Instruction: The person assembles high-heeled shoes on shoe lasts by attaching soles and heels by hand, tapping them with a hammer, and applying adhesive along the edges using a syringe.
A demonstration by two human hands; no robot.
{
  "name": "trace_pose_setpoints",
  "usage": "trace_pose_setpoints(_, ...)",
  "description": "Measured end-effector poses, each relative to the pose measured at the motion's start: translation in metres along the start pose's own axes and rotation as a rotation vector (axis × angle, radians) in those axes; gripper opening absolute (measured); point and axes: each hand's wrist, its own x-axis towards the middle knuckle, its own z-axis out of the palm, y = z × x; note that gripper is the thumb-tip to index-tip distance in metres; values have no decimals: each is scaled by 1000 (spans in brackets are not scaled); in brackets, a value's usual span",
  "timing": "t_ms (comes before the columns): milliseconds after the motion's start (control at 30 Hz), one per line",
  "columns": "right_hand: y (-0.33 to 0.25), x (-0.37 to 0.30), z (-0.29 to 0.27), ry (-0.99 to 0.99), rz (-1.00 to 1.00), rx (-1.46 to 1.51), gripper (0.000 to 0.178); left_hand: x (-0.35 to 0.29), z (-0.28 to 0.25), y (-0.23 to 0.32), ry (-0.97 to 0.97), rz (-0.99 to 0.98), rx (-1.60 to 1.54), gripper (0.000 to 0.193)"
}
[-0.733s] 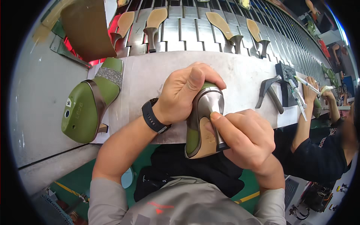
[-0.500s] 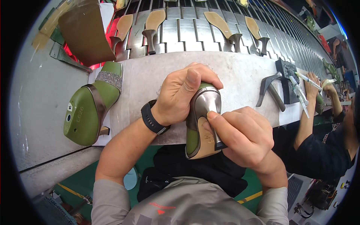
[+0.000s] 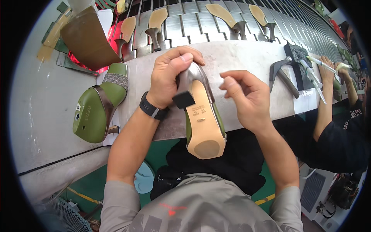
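My left hand (image 3: 167,75) grips the back of a heeled shoe (image 3: 202,120), turned so that its tan sole faces up. The shoe has a metallic brown heel with a black tip, pointing left, and sits on a green last. My right hand (image 3: 249,98) is off the shoe, just to its right, with fingers loosely bent and nothing visible in them. At the left lies another shoe on a green last (image 3: 94,110), with a brown strap and a glittery band.
A hammer (image 3: 286,73) lies on the bench (image 3: 150,133) beside a black block (image 3: 295,58) and syringes (image 3: 313,75). Soles with heels (image 3: 156,25) rest on the metal conveyor behind. A co-worker's arms (image 3: 326,92) are at the right; a brown board (image 3: 87,38) stands at the far left.
My right hand has let go of the heel and drawn away to the upper right. My left hand has turned the shoe, so the heel now points left and the sole shows more fully.
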Motion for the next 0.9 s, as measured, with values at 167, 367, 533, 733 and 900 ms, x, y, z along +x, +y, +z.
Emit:
trace_pose_setpoints(167, -46, 3, -21, -110, 169, 20, 43, 8, 19, 8, -20, -45, 191, 33)
trace_pose_setpoints(367, -59, 38, -34, -299, -256, -890, 39, 20, 46, -6, -53, -64, 462, 52)
trace_pose_setpoints(533, -52, 34, -31, -325, -212, -984, 34, 20, 53, -8, -38, 23, 553, 56)
trace_pose_setpoints(733, -36, 31, -27, -165, -350, -889, 28, 20, 56, -9, -2, 28, 605, 62)
trace_pose_setpoints(900, -52, 21, -44, -393, -77, -633, 35, 12, 45, -11, -67, 61, 494, 64)
